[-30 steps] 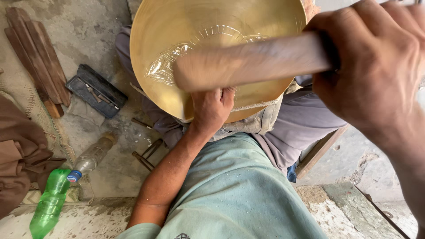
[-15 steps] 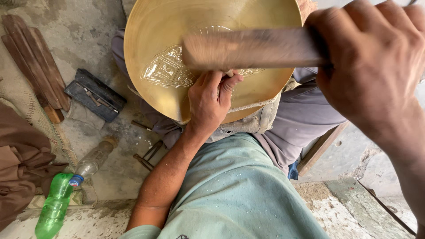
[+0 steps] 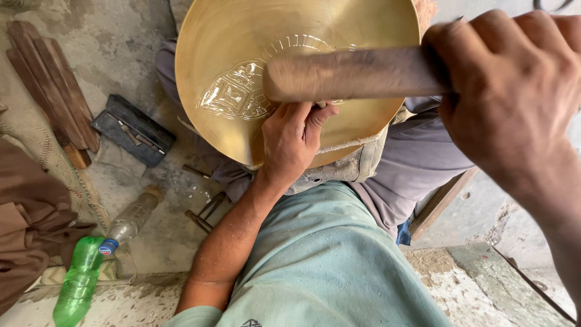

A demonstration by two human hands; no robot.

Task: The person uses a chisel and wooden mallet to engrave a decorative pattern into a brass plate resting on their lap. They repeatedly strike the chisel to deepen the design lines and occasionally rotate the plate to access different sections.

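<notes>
A large round brass plate (image 3: 254, 36) rests on my lap, with an engraved pattern (image 3: 233, 97) on its face. My left hand (image 3: 293, 139) lies on the plate's lower part, fingers curled as if pinching a small tool that I cannot make out. My right hand (image 3: 514, 91) is raised close to the camera and grips a thick wooden handle (image 3: 351, 74), which stretches left above the plate and is blurred.
On the concrete floor at left lie a dark flat tool case (image 3: 133, 129), several wooden slats (image 3: 51, 91), a clear bottle (image 3: 133, 218), a green plastic bottle (image 3: 78, 281), small metal tools (image 3: 203, 212) and brown cloth (image 3: 24, 236). A wooden board (image 3: 442, 200) sits at right.
The wooden handle has shifted across the plate while my left hand moved slightly up on it. The view has drifted, so the plate sits a little further right.
</notes>
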